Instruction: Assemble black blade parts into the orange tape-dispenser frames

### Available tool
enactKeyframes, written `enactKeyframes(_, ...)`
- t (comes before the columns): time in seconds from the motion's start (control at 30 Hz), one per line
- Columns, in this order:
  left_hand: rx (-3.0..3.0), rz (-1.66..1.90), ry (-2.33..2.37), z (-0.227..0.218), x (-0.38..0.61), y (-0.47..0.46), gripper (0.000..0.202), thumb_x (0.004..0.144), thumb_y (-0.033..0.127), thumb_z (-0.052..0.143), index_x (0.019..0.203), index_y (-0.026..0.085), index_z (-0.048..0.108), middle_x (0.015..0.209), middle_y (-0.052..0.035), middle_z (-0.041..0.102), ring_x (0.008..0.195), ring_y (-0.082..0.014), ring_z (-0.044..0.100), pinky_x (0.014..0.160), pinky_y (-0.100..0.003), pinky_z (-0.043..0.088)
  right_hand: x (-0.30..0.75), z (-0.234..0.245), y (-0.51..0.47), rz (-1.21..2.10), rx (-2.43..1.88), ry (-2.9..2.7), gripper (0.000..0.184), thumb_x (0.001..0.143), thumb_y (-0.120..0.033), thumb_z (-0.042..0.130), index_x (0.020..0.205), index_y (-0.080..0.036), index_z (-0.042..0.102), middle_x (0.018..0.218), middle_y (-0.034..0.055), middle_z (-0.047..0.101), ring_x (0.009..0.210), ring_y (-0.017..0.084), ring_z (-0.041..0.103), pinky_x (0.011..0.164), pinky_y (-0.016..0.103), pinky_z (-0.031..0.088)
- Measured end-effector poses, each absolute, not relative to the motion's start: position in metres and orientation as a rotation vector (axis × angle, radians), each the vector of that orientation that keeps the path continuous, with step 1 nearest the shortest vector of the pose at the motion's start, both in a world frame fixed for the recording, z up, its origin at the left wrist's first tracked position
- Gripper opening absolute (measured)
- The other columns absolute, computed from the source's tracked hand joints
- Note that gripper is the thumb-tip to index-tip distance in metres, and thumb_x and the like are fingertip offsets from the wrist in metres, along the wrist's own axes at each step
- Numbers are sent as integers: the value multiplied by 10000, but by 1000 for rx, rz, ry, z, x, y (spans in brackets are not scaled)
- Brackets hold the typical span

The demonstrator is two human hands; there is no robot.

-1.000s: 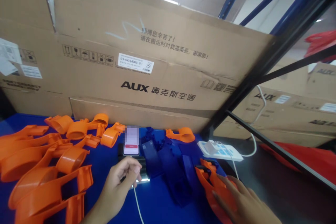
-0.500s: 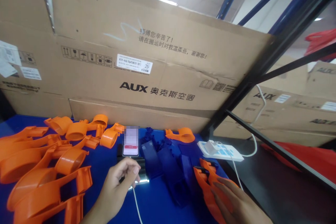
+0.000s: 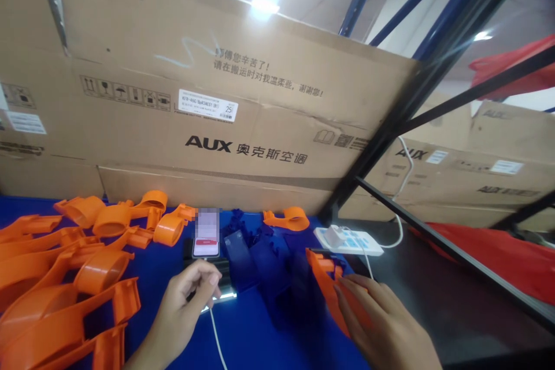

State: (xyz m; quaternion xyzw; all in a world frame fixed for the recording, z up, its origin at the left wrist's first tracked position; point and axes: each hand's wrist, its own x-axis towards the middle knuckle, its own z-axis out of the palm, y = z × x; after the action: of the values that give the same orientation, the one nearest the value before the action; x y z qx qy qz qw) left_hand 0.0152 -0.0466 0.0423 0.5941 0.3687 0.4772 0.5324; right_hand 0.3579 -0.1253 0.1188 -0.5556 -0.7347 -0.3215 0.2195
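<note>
My right hand (image 3: 384,315) is closed over an orange plastic part (image 3: 325,280) at the right of the blue table. A dark bar and a blue piece show at that part's far end; the hand hides much of the rest. My left hand (image 3: 184,306), fingers curled and thumb against them, is over the table in front of a phone (image 3: 206,240). Whatever it pinches, if anything, is hidden. A white cable (image 3: 218,335) runs below that hand. Between the hands lie dark blue plastic parts (image 3: 269,269).
Several orange plastic parts with round loops (image 3: 102,272) crowd the left side. Another orange part (image 3: 288,218) lies at the back. A white power strip (image 3: 349,241) with a plug stands at the right, near a black rack post (image 3: 368,167). Large cardboard boxes (image 3: 243,179) wall off the back.
The view has swung slightly right. My right hand has shifted on the orange part, whose far end now looks turned and narrower. My left hand keeps its curled pose.
</note>
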Motion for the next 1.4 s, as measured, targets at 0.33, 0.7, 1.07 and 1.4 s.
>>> enactKeyframes(0.33, 1400, 1134, 890, 31, 15, -39, 276, 1008, 475, 586, 1018, 217, 685, 799, -13, 677, 686, -182, 604, 645, -300, 457, 343, 138, -113, -789, -1414, -1961, 184, 1028, -289, 587, 1037, -194, 744, 1069, 93, 750, 915, 222, 720, 866, 349, 546)
enactKeyframes(0.7, 1130, 1146, 704, 57, 20, -55, 517, 921, 495, 700, 1367, 235, 678, 1331, -146, 726, 1178, -324, 669, 988, -405, 527, 243, 134, -121, -444, -1099, -1829, 234, 869, -150, 672, 1067, -259, 732, 1007, 86, 765, 830, 254, 734, 748, 394, 604)
enactKeyframes(1.07, 598, 1383, 798, 38, 23, -27, 474, 841, 498, 787, 1188, 175, 780, 1179, -102, 810, 1162, -335, 714, 1008, -424, 552, 192, 99, -47, 401, -1045, -1646, 262, 1026, -306, 529, 1105, -185, 747, 1024, 101, 733, 869, 205, 686, 756, 316, 557)
enactKeyframes(1.4, 617, 1377, 895, 46, 25, -32, 341, 778, 463, 871, 993, 203, 828, 970, -36, 834, 968, -257, 760, 874, -321, 594, 188, 62, -20, 924, -1055, -1690, 244, 973, -391, 634, 1009, -165, 720, 754, -6, 605, 634, 123, 534, 581, 224, 458)
